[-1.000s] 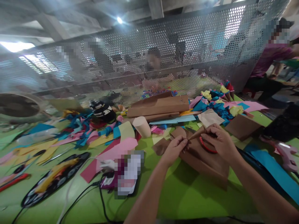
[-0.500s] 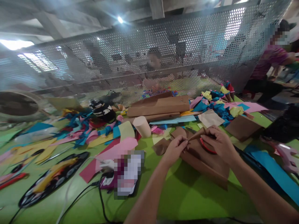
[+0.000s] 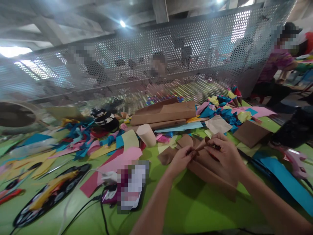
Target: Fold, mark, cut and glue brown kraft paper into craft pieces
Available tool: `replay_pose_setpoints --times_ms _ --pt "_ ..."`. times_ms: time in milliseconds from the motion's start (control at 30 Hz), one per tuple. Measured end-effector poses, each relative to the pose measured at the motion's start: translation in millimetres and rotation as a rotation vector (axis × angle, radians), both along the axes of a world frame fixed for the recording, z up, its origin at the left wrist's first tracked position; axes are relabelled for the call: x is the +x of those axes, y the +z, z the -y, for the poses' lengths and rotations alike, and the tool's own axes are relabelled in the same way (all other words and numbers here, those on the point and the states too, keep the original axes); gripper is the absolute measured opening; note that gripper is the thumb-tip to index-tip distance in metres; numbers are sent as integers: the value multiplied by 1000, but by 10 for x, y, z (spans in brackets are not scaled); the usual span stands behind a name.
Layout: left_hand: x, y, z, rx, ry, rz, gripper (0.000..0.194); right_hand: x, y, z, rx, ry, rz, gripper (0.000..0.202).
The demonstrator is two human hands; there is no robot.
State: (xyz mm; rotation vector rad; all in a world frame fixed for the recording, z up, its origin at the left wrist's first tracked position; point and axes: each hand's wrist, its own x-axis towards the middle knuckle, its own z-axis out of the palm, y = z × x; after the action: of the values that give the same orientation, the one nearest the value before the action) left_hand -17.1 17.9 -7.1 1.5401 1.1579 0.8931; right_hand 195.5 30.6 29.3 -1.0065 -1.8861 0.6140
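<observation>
Between my two hands is a small piece of brown paper, partly curled. My left hand pinches its left end between thumb and fingertips. My right hand is closed on the other end, fingers bent over it. Under both hands lies a larger folded sheet of brown paper on the green table. A red curved edge shows slightly beneath my right fingers; most of it is hidden. Brown paper scraps rest just left of my left hand.
A phone and cables lie left of my forearm. Behind stand a beige cylinder and a brown cardboard stack. Coloured paper and a black tray spread leftward. A pink glue gun lies right. A person sits beyond.
My right fingers have curled further over the brown paper, which now looks more rolled. The red curved edge under my right hand is more covered. The view has shifted slightly.
</observation>
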Motion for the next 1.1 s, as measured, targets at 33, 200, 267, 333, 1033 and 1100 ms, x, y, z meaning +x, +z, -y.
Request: replay_pose_setpoints --times_ms 33,200,267,333,1033,1100 --pt "-6 -7 -5 6 -4 4 27 7 1 8 9 13 11 15" --pt "-8 -15 -5 27 21 40 30 50 -29 1 79 105 -6 10" --pt "-4 -17 0 27 37 63 30 57 -26 -4 94 110 -28 10" --pt "-2 -24 4 18 47 101 31 60 -5 -3 86 97 -43 11" --pt "13 -26 5 -5 88 174 41 62 84 33 25 193 -72 27" --pt "10 -24 6 5 81 150 38 55 54 6 42 171 -84 20"
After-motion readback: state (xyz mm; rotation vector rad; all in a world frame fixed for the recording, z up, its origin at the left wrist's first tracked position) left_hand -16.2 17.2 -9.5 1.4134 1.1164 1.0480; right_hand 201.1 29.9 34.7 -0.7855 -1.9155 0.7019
